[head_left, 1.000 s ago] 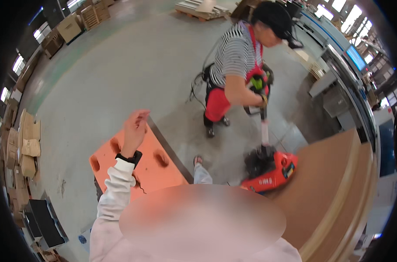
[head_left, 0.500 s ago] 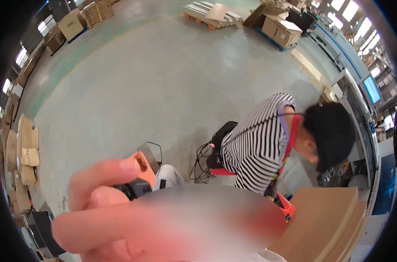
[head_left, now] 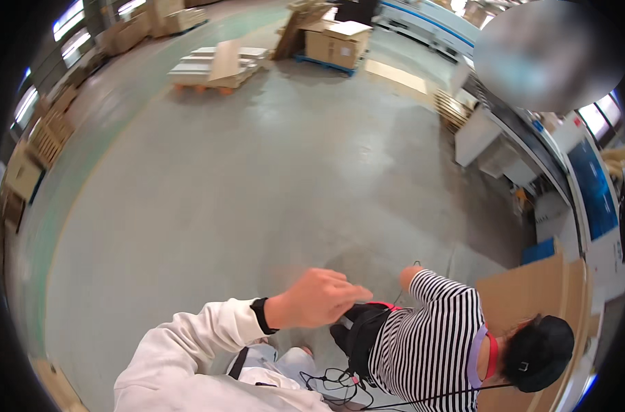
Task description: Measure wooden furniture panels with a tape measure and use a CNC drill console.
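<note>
The likeliest trouble is a snag or a trip; the loose tangle of thin black cables (head_left: 334, 382) lies on the grey concrete floor (head_left: 257, 192) just beside the person's own legs and the crouching co-worker in the black-and-white striped shirt (head_left: 432, 336), and a foot or a moving hand could catch a loop and tug whatever it is tied to. The two people are also very close, so a quick reach could knock the co-worker's arm.

The left hand (head_left: 317, 299), in a white sleeve with a black wristband (head_left: 260, 316), stretches out palm down with fingers loosely bent and nothing gripped in them; its fingertips (head_left: 359, 294) come just above the soft black pouch with a red strap (head_left: 362, 331) at the co-worker's waist, though whether they touch it cannot be told from this angle. The right hand is out of view.

The pouch looks dark, limp and fabric-like, hanging low between the hand and the striped shirt, near the cables; a large flat brown cardboard sheet (head_left: 532, 295) stands behind the co-worker.
</note>
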### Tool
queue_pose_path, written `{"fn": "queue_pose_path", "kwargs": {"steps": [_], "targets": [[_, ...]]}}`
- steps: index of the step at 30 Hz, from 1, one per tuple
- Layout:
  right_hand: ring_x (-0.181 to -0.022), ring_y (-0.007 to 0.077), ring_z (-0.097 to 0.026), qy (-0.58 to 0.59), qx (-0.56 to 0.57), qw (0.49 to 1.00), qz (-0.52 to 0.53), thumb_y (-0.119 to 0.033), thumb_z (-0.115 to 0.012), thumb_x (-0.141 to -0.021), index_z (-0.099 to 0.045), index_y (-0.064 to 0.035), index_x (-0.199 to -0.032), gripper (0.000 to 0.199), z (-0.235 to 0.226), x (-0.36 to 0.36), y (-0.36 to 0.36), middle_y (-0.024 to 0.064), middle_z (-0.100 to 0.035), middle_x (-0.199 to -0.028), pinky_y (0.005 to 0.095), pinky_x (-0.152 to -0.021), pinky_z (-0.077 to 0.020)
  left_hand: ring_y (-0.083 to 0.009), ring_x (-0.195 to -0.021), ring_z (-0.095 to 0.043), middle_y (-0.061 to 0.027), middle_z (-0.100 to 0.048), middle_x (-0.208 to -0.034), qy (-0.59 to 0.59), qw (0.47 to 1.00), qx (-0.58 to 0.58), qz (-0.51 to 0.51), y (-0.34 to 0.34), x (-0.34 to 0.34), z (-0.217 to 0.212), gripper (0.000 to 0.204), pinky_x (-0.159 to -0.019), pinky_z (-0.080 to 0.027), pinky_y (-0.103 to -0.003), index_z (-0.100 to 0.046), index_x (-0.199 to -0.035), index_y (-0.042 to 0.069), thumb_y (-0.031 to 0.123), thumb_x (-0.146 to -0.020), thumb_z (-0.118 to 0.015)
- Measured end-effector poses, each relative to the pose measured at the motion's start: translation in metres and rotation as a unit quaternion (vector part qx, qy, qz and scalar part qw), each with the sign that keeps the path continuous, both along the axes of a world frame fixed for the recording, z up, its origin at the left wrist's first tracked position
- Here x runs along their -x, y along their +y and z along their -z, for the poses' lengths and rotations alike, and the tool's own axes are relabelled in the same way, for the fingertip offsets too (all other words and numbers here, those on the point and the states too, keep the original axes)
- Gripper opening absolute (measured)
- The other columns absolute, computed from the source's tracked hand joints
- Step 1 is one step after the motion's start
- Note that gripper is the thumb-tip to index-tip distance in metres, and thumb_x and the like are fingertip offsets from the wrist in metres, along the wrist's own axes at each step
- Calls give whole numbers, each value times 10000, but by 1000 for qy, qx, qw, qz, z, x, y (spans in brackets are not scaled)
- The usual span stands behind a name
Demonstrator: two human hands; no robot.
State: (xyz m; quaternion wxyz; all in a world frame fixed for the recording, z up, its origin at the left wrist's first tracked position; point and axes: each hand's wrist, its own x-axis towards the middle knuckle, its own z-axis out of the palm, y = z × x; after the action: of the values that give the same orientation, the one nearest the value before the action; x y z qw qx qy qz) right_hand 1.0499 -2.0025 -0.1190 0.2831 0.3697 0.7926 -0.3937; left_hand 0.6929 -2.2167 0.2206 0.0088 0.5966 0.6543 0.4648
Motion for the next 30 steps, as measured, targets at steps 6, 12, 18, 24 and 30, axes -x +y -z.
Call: {"fn": "queue_pose_path", "kwargs": {"steps": [6,12,18,24,30], "targets": [[-1144,423,-780,8,-5,993,120,-301,-776,-898,-839,-75,-1202,384,-13,44,-32,236,-824,-1194,489,-1029,-596,-383,-929,-731,-126,-769,-1009,7,977,141,158,106,133,124,374,-784,-591,-522,-733,-1315,155,118,-948,-673],[-1129,427,-781,75,-29,973,214,-285,-765,-908,-833,-70,-1204,371,-9,176,5,238,-824,-1185,496,-1014,-599,-409,-1259,-737,-165,-787,-1332,64,806,586,46,22,373,358,468,-1034,-610,-551,-730,-1444,201,174,-990,-620],[-1114,431,-781,90,-35,962,256,-269,-754,-919,-827,-66,-1206,359,-16,280,55,239,-824,-1175,503,-998,-602,-364,-1231,-768,-176,-809,-1313,-42,636,744,-200,-189,559,325,427,-1036,-625,-492,-802,-1346,136,367,-1016,-662],[-1100,435,-781,108,-59,955,270,-253,-743,-930,-821,-61,-1209,347,13,398,170,241,-824,-1166,510,-983,-604,-390,-1313,-740,-145,-805,-1362,67,782,612,-93,-9,671,359,448,-1087,-606,-545,-786,-1401,144,344,-1032,-629],[-1085,439,-781,79,-53,908,408,-237,-733,-941,-816,-57,-1211,335,-9,496,153,242,-823,-1156,517,-968,-607,-453,-1229,-757,-188,-812,-1303,296,620,700,198,344,811,410,380,-1053,-604,-596,-829,-1252,83,300,-1031,-609]]}}
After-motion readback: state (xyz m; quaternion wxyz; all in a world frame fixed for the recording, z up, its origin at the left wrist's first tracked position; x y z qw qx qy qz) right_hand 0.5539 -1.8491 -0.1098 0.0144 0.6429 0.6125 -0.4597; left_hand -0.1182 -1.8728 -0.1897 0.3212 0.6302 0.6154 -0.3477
